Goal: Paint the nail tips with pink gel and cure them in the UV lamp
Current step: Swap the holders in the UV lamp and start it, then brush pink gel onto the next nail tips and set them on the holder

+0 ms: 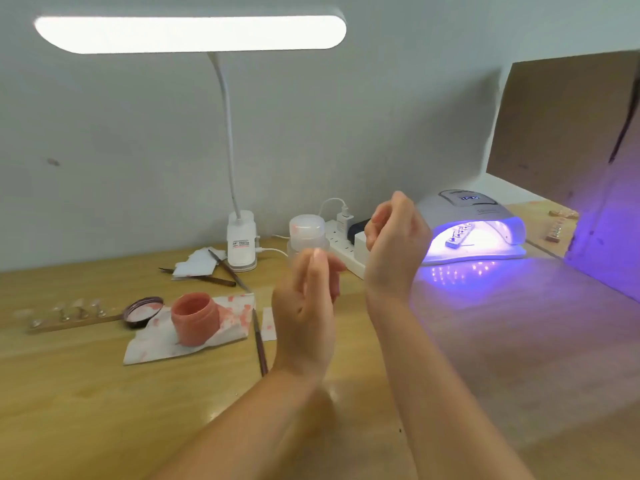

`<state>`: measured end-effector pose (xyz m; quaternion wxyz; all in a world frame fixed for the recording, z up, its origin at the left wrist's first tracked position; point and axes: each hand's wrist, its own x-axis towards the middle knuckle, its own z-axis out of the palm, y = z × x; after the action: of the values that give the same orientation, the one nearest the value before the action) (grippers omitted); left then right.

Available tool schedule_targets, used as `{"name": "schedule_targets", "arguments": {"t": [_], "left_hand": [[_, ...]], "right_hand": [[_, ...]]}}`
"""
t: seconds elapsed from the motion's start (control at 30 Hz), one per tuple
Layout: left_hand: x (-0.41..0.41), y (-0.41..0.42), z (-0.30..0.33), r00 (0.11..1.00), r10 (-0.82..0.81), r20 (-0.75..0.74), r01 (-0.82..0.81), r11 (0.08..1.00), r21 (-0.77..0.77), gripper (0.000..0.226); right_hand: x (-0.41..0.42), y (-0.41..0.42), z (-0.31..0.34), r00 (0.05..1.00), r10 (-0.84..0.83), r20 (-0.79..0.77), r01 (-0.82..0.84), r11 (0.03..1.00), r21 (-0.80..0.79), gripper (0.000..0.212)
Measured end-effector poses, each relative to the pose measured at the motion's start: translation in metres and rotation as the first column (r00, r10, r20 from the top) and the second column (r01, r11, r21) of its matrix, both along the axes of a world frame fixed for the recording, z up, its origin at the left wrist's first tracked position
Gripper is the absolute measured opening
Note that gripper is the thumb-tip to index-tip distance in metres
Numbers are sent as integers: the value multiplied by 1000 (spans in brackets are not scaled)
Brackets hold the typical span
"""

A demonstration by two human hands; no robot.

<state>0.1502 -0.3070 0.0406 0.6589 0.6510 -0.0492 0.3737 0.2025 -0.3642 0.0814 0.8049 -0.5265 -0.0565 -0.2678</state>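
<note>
I see left hand (pixel 304 306) and right hand (pixel 391 237) raised, fingers loosely curled, holding nothing. Strip of nail tips (pixel 459 235) sits inside lit UV lamp (pixel 474 223).

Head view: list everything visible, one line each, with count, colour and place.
wooden table: one, tan, under everything
UV curing lamp: one, white, glowing violet, back right
strip of nail tips: one, inside the lamp
open pink gel jar: one, on stained paper, left
jar lid: one, dark rim, beside the jar
wooden strip with nail tips: one, far left
thin brush: one, dark, right of the paper
white desk lamp: one, lit, back
power strip: one, white, at the wall
left hand: raised, holds nothing
right hand: raised, loosely curled, holds nothing
</note>
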Motion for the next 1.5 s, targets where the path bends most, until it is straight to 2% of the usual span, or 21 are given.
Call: {"name": "schedule_targets", "arguments": {"t": [0.07,0.1,0.17,0.23,0.3,0.37,0.47,0.57,0.67,0.73,0.83,0.9,0.97,1.03,1.07,1.1,1.17,1.23,1.3,1.4,1.5], "left_hand": [[-13,30,20,997,39,71,-36,998,-50,33],[-20,47,28,992,80,98,-73,995,-69,33],[-30,83,38,974,179,139,-167,982,-93,34],[-39,122,40,954,271,126,-257,960,-112,32],[-45,162,32,935,350,64,-342,934,-103,24],[-49,197,17,902,432,-11,-432,900,-52,20],[-56,242,-7,802,595,-61,-588,803,99,28],[-62,275,-20,685,718,-125,-647,677,350,31],[-64,300,-32,585,731,-351,-507,667,546,66],[-65,310,-38,557,671,-490,-386,731,563,83],[-67,319,-42,536,606,-589,-261,782,566,92],[-67,323,-42,551,569,-611,-221,805,551,92],[-66,325,-39,575,551,-605,-205,812,546,89],[-66,327,-36,595,553,-583,-198,804,561,82],[-67,329,-34,600,559,-572,-191,794,577,76],[-70,330,-33,601,568,-562,-180,781,598,70],[-75,330,-30,600,579,-552,-143,756,639,58],[-82,331,-26,605,580,-546,-126,746,653,48],[-92,335,-21,605,582,-544,-133,747,651,38],[-114,343,-10,605,578,-548,-157,761,629,22],[-136,345,0,653,487,-580,-196,848,492,13]], "right_hand": [[-8,8,4,984,106,145,-68,966,-249,39],[-12,12,7,967,180,178,-95,910,-404,40],[-17,19,11,948,291,126,-121,697,-707,40],[-22,29,10,959,283,-29,-139,378,-915,38],[-29,40,3,949,244,-200,-225,77,-971,30],[-35,50,-9,926,225,-302,-281,-121,-952,23],[-41,60,-22,922,193,-335,-270,-299,-915,13],[-44,66,-29,924,160,-348,-267,-381,-885,13],[-43,72,-37,912,188,-364,-270,-393,-879,14],[-43,74,-39,893,218,-393,-287,-395,-872,14],[-38,71,-35,863,268,-429,-335,-332,-882,16],[-32,67,-30,829,325,-455,-403,-219,-889,11],[-29,64,-24,778,418,-470,-516,-2,-856,24],[-25,63,-22,705,539,-460,-671,298,-679,40],[-24,63,-23,647,615,-450,-752,417,-510,45],[-23,64,-23,571,702,-426,-821,487,-299,45],[-24,65,-25,429,849,-309,-874,476,94,34],[-25,66,-27,381,902,-200,-858,426,287,35],[-27,68,-29,405,897,-176,-840,441,316,33],[-29,74,-30,511,823,-248,-814,556,167,19],[-30,78,-32,593,749,-297,-764,639,85,32]]}}
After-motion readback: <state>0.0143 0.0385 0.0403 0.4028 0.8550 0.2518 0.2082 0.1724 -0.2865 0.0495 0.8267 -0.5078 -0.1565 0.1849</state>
